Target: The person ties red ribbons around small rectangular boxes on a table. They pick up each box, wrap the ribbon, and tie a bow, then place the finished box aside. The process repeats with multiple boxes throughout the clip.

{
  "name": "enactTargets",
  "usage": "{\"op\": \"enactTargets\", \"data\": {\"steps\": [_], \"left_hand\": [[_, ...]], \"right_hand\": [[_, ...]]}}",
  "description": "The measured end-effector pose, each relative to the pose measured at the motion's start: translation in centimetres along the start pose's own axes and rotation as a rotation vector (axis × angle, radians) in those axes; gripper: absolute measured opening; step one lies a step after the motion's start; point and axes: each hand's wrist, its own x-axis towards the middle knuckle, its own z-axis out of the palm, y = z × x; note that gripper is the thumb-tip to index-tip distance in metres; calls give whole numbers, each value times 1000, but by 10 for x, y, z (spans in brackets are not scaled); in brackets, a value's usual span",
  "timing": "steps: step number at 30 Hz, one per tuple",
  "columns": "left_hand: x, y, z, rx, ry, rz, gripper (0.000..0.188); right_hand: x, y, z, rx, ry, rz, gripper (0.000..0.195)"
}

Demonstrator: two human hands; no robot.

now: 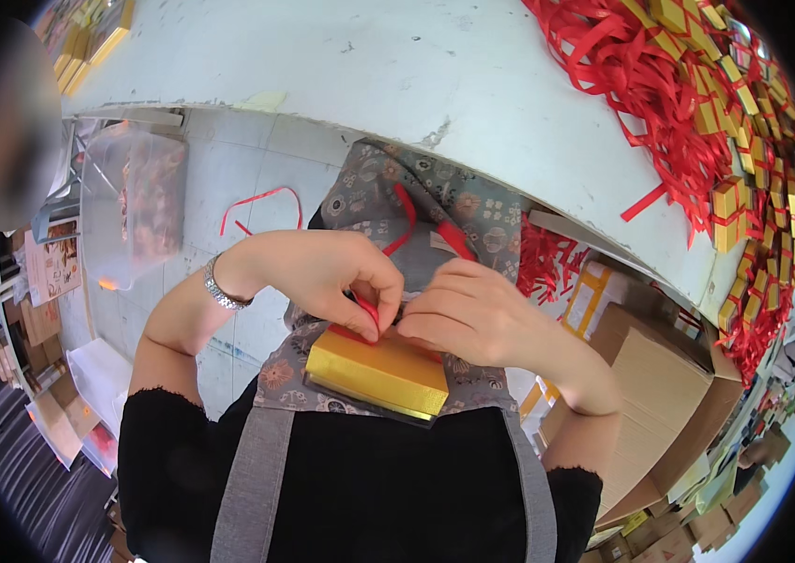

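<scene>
A gold box (376,369) rests against my body, over the grey floral apron (467,204). Above its far edge, my left hand (341,281) pinches a red ribbon (367,307) between thumb and forefinger. Beside it my right hand (467,313) is curled with its fingertips close to the left ones, at the box's far side; what lies within those fingers is hidden. Red ribbon ends (406,222) lie across the apron beyond both hands. A dark, clear-edged sheet or lid shows along the near side of the box.
A white table (341,63) spans the far side, with loose red ribbons (601,56) and many ribbon-tied gold boxes (726,211) at right. Open cardboard boxes (657,394) stand below. At left are a clear plastic bin (133,204) and a ribbon on the floor (263,195).
</scene>
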Motion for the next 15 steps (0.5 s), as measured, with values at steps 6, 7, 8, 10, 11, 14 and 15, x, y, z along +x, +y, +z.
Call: {"op": "enactTargets", "data": {"steps": [6, 7, 8, 10, 11, 14, 15], "left_hand": [[-20, -13, 19, -224, 307, -114, 13], [-19, -13, 22, -277, 326, -127, 15], [-19, -12, 24, -330, 344, -141, 18], [-15, -5, 26, -154, 521, -53, 22], [-14, -3, 27, -65, 608, -9, 25], [-18, -20, 35, 55, 768, -42, 26], [-19, -23, 36, 37, 746, -63, 26]], "right_hand": [[5, 6, 30, 205, 95, 161, 23], [7, 6, 30, 175, 98, 121, 25], [8, 6, 29, 144, 103, 82, 26], [8, 5, 28, 25, 120, 6, 29], [7, 4, 29, -58, 134, -34, 30], [11, -2, 22, -238, 132, -113, 30], [12, -4, 20, -289, 125, -127, 30]]}}
